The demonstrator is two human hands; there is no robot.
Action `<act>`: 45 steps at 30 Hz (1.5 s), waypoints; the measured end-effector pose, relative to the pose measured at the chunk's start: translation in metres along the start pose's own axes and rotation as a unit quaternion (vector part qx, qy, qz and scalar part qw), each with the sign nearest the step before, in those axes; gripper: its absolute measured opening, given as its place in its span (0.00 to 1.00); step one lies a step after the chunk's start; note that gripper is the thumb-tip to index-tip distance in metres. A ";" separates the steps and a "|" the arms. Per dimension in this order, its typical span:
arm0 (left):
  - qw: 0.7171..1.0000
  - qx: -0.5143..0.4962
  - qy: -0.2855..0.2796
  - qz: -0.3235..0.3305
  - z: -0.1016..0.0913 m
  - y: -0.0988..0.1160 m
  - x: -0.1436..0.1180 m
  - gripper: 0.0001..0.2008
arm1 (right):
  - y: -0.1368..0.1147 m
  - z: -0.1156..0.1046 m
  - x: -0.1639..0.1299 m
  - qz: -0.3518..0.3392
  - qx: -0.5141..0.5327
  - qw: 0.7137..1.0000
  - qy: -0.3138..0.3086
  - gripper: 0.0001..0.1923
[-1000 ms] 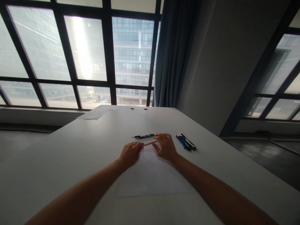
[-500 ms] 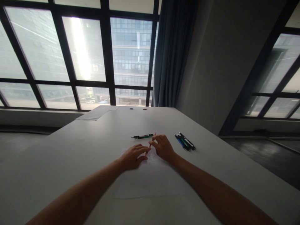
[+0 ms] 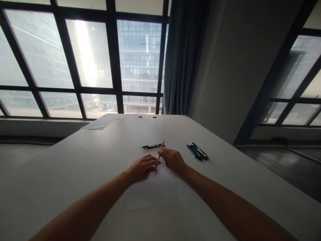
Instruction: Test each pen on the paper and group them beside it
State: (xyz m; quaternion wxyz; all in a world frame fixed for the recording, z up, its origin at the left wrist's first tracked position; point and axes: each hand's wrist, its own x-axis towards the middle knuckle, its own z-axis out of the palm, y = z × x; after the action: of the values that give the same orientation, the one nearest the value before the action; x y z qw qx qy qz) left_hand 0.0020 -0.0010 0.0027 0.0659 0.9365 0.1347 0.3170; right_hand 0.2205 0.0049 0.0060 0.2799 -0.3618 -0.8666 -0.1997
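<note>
Head view: the right hand (image 3: 174, 160) has its fingers closed around a pink pen (image 3: 161, 149) in a writing grip, the pen tilted up and away with its lower end at a sheet (image 3: 150, 190) of white paper. The left hand (image 3: 141, 168) lies flat, fingers loosely spread and holding nothing, apparently pressing the sheet to keep it from sliding. Just beyond the hands a green pen (image 3: 151, 146) lies alone; near the right, a cluster of pens (image 3: 197, 152) rests together. The worktop (image 3: 75, 160) is plain white, with papers (image 3: 102, 121) at its far edge. Behind stand a tall dark-framed window (image 3: 87, 60), a curtain (image 3: 184, 57) and a grey wall (image 3: 238, 67).
</note>
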 end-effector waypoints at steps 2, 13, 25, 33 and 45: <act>1.000 0.001 -0.001 0.004 0.000 0.000 0.000 0.15 | 0.000 0.000 0.000 0.003 0.005 1.000 0.002 0.09; 1.000 0.012 -0.012 0.012 0.000 0.003 0.003 0.14 | 0.002 0.004 -0.003 0.016 0.065 0.998 -0.007 0.15; 0.999 0.035 -0.006 0.010 0.002 0.002 0.002 0.16 | 0.004 0.003 -0.001 0.055 0.040 0.998 0.018 0.12; 0.983 0.139 0.002 -0.121 0.002 0.002 0.000 0.12 | 0.022 -0.013 0.003 0.282 0.245 0.927 0.027 0.27; 0.976 0.102 -0.116 -0.155 0.002 -0.007 -0.002 0.35 | 0.002 -0.015 0.006 0.316 0.474 0.801 -0.182 0.07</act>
State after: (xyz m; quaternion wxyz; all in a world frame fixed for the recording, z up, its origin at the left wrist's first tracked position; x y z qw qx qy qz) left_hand -0.0002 0.0051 -0.0012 0.0338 0.9365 0.3010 0.1768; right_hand 0.2237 0.0017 0.0215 0.3007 -0.4680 -0.7257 0.4049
